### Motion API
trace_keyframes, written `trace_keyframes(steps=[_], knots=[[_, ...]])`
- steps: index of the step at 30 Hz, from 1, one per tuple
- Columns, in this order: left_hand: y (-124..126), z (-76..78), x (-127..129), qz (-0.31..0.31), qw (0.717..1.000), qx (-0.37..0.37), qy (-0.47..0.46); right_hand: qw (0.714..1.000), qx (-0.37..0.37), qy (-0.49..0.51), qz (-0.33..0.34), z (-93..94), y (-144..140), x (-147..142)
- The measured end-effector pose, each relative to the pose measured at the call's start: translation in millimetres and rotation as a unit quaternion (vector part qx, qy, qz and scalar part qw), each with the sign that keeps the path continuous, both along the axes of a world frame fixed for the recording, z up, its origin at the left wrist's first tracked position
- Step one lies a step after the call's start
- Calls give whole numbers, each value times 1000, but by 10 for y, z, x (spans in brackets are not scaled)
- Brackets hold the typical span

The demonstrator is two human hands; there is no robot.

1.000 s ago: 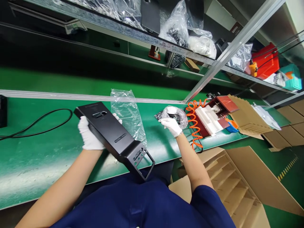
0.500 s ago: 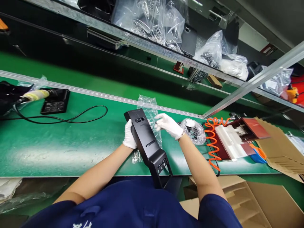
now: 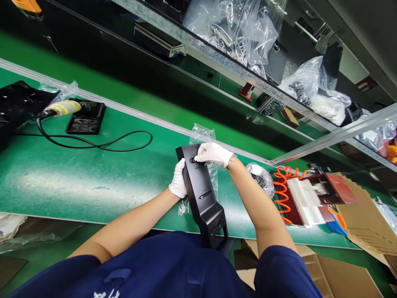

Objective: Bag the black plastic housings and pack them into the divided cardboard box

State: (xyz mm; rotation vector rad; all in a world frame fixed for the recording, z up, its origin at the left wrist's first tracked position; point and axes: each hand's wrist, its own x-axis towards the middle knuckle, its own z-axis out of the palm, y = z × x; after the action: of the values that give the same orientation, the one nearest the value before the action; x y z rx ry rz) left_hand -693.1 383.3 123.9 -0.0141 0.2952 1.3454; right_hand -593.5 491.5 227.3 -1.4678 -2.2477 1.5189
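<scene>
A long black metal bracket (image 3: 203,194) with slots and a looped handle end stands tilted over the green bench, its lower end near my body. My left hand (image 3: 179,181), in a white glove, grips its left edge. My right hand (image 3: 212,154), also gloved, rests on the bracket's top end with fingertips pinched at the slot there; whether they hold a small part is hidden. A clear plastic bag (image 3: 204,136) lies on the bench under the bracket.
A small bag of dark parts (image 3: 263,178) lies right of my right arm, beside an orange coiled hose (image 3: 281,186) and a red-and-white fixture (image 3: 310,194). A black cable (image 3: 93,142), a tool and a black tray (image 3: 85,118) sit left. Cardboard boxes (image 3: 366,219) stand right.
My right hand left the bag of dark parts and came to the bracket's top end. The bracket swung more upright, and the view shifted left.
</scene>
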Motion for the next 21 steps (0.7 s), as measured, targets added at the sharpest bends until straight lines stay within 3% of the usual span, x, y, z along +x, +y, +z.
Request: trace_keyframes(steps=[2, 5, 7, 12, 18, 21], knots=[[5, 2, 7, 2, 1000, 0, -8, 999, 31, -23, -3, 0, 10, -9], [16, 20, 9, -4, 1000, -4, -5, 993, 77, 35, -84, -35, -24, 43], [15, 32, 11, -7, 1000, -18, 8, 987, 68, 75, -126, -72, -79, 88], [-11, 22, 32, 58, 993, -71, 73, 995, -42, 68, -58, -208, -226, 88], [-39, 13, 60, 79, 987, -81, 118, 992, -19, 96, -77, -292, -234, 53], [-66, 66, 31, 65, 992, -37, 106, 986, -9, 155, -57, -250, -302, 207]])
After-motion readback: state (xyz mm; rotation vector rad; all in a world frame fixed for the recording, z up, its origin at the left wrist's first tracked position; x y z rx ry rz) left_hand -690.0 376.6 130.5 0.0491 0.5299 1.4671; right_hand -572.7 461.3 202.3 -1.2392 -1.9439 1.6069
